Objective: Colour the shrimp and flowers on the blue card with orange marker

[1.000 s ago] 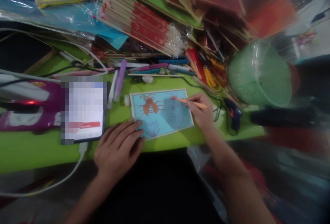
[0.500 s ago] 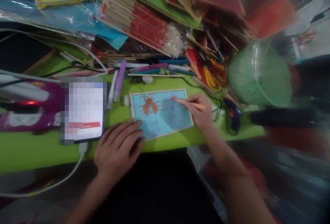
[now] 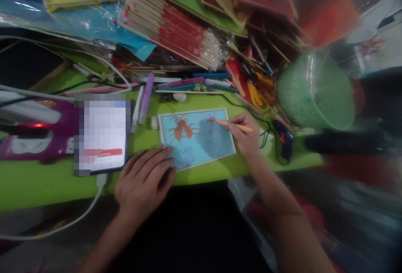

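Blue, wood-edged rectangular picture board [image 3: 196, 139] lies on the lime-green tabletop [image 3: 47, 181] before us, with an orange insect painted at its far left. Our left hand [image 3: 144, 181] rests open and flat, its fingertips on the board's near left corner. Our right hand [image 3: 246, 135] is closed around a thin orange pen [image 3: 234, 125], perhaps a brush, whose tip touches the board's far middle. A phone with a pixelated screen [image 3: 102, 132] sits to the left, and a pale green plastic bucket [image 3: 315, 93] stands far right.
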Tool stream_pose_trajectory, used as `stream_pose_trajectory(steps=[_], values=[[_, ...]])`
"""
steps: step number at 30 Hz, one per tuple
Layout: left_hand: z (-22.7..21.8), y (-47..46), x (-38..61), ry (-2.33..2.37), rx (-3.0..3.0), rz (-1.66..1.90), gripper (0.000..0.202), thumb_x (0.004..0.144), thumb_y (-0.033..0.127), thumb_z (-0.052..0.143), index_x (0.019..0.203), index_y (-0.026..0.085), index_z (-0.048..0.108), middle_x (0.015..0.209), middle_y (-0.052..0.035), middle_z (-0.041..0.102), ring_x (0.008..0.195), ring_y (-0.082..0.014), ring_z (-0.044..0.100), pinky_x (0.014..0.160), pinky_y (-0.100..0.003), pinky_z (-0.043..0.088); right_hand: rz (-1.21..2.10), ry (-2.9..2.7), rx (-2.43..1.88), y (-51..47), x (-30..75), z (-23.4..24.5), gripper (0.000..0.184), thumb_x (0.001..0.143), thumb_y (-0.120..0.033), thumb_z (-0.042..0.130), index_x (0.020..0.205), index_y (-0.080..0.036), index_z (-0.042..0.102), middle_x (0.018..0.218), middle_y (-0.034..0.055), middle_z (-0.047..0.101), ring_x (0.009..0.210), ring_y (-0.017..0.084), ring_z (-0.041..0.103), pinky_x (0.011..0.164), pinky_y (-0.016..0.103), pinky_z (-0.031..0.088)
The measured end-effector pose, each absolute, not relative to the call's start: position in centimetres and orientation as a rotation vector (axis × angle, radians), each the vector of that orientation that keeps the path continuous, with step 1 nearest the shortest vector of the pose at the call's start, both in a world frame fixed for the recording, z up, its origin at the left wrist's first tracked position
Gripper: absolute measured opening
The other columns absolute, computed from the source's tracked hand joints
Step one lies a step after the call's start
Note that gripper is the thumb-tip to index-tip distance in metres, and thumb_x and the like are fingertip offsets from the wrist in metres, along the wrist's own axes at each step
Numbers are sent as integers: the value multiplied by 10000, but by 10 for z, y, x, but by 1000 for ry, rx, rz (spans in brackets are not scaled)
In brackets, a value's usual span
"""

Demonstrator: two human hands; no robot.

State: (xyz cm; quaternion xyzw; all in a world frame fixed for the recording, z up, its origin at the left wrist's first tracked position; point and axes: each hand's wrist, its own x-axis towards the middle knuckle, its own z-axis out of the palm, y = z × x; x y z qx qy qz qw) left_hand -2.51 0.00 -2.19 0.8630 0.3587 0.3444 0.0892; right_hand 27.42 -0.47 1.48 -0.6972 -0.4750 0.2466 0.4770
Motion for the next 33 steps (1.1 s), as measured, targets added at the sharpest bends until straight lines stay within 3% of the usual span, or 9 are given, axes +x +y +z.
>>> stream_pose_trajectory(steps=[23,33], values=[[-21,1,-23,1054,2591,1047,219,880,144,770,1076,204,692,1195,-53,802,1133,-274,755,1003,-441,551,621,-1152,-1574,-6,277,14,153,866,-375,757,862,-232,703,747,-13,719,686,155,679,653,305,561],[-21,0,-24,1058,2580,1044,245,872,142,777,1089,208,687,1209,-49,798,1158,-264,747,1030,-427,551,796,-1204,-1595,-5,279,8,183,863,-394,787,902,-231,713,770,-10,749,727,164,713,675,307,550]])
